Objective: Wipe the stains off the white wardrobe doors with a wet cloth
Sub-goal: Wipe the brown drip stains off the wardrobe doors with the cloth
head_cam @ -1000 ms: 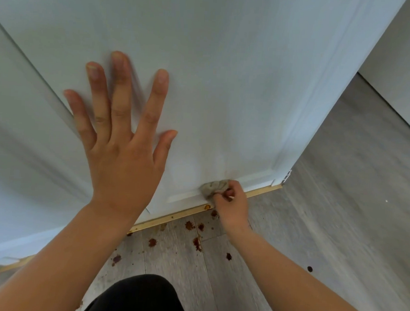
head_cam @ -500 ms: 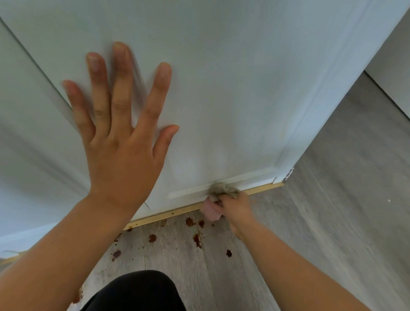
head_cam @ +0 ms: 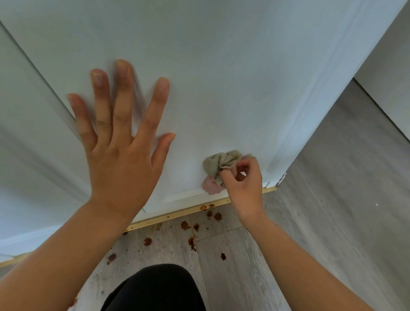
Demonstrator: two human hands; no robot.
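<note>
The white wardrobe door (head_cam: pixel 227 73) fills the upper view. My left hand (head_cam: pixel 121 146) lies flat on it with fingers spread. Low on the door, near its right edge, my right hand (head_cam: pixel 243 183) grips a bunched beige cloth (head_cam: pixel 219 163) with a pink part (head_cam: pixel 210 187) hanging below, and holds it against the panel just above the bottom moulding. The door surface around the cloth looks white, with no distinct stain visible.
A wooden strip (head_cam: pixel 172 216) runs under the door. Several red-brown splatters (head_cam: pixel 193 226) dot the grey plank floor (head_cam: pixel 339 210) below the door. My dark-clothed knee (head_cam: pixel 158 293) is at bottom centre. A second white door (head_cam: pixel 18 121) stands to the left.
My right hand has moved the cloth up the door from the bottom moulding and slightly right. The left hand stays flat on the door. The camera has shifted a little.
</note>
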